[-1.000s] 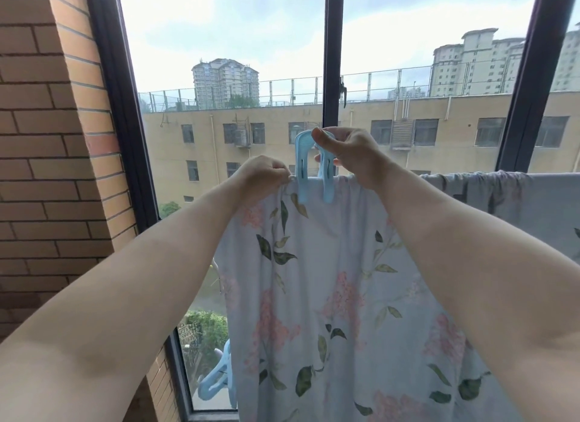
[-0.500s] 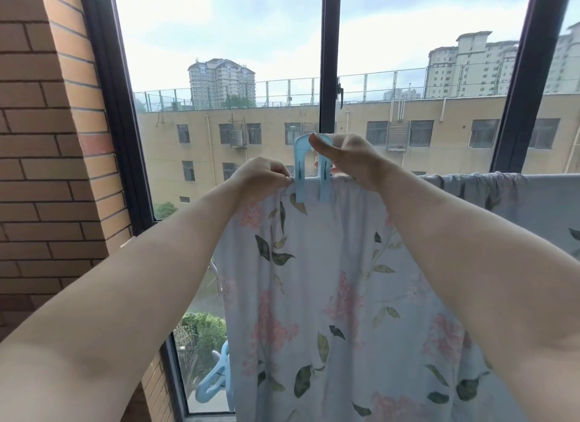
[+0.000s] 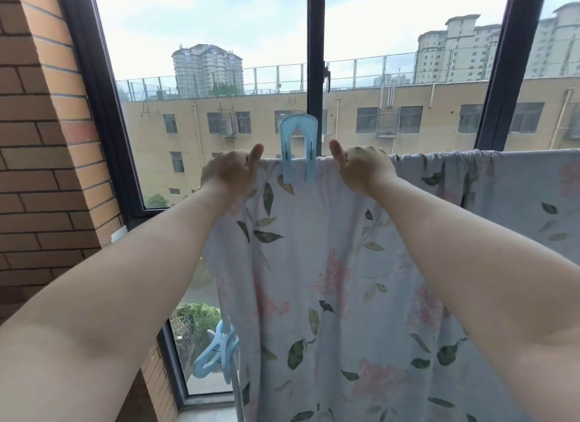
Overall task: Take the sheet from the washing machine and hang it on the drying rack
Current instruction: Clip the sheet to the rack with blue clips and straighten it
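Either side of blue plastic peg [image 3: 298, 148], left grip [image 3: 232, 172] & right grip [image 3: 365, 170] are clutching pale floral fabric sheet [image 3: 320, 264]; unpegged span is running rightward.

Single head-worn view, wide-angle, facing forward toward window [image 3: 314, 60], hung sheet [image 3: 314, 264] close in front.

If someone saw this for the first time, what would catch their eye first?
The floral sheet hanging in front of the window fills the middle and right. A big light blue clip pins its top edge, with the left hand and right hand gripping the edge on either side of it.
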A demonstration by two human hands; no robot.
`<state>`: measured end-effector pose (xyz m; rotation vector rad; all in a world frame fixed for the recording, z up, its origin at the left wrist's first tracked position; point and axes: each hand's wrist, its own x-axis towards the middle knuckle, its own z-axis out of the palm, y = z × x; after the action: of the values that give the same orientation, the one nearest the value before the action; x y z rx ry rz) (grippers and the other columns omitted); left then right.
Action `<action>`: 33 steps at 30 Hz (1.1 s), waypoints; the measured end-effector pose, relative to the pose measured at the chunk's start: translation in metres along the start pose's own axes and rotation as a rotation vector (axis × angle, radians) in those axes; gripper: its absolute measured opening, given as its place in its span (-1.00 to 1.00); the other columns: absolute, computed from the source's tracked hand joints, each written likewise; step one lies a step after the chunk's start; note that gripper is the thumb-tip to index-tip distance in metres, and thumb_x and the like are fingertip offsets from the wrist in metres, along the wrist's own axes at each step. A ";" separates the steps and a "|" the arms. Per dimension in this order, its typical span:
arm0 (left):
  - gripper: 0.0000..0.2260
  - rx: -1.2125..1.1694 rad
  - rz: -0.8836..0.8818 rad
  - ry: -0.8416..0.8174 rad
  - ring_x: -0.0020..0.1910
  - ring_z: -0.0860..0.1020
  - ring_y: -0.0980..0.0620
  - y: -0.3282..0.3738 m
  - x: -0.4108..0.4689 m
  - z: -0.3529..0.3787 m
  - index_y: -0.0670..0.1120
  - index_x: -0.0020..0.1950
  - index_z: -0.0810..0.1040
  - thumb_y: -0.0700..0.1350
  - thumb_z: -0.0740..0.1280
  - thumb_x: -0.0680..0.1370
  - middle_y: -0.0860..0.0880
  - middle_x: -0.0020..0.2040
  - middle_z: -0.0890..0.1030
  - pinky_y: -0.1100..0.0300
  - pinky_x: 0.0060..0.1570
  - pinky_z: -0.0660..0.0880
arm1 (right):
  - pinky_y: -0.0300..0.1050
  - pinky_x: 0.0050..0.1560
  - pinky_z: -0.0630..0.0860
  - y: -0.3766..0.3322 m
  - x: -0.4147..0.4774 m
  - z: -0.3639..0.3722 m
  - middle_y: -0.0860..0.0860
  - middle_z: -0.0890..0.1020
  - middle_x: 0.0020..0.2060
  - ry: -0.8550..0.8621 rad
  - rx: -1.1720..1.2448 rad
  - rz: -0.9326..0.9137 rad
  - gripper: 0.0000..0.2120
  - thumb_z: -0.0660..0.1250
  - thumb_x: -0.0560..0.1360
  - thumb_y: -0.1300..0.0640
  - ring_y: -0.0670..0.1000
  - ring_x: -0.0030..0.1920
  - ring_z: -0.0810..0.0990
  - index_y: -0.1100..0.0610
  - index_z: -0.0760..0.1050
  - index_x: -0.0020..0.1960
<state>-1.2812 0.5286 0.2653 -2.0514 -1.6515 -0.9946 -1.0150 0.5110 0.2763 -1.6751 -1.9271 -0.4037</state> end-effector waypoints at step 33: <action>-0.29 -0.654 -0.399 -0.193 -0.20 0.53 -0.10 -0.081 -0.074 0.007 -0.15 -0.07 0.56 0.51 0.12 0.42 -0.07 -0.22 0.57 0.12 -0.30 0.36 | -0.05 -0.18 0.42 -0.104 -0.097 0.042 0.00 0.55 -0.14 0.079 0.112 -0.118 -0.69 0.23 0.58 -0.19 0.09 -0.13 0.55 0.07 0.41 -0.06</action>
<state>-1.3617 0.5023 0.1955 -2.3020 -2.0942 -1.7021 -1.1183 0.4372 0.1998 -1.4583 -1.9591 -0.3935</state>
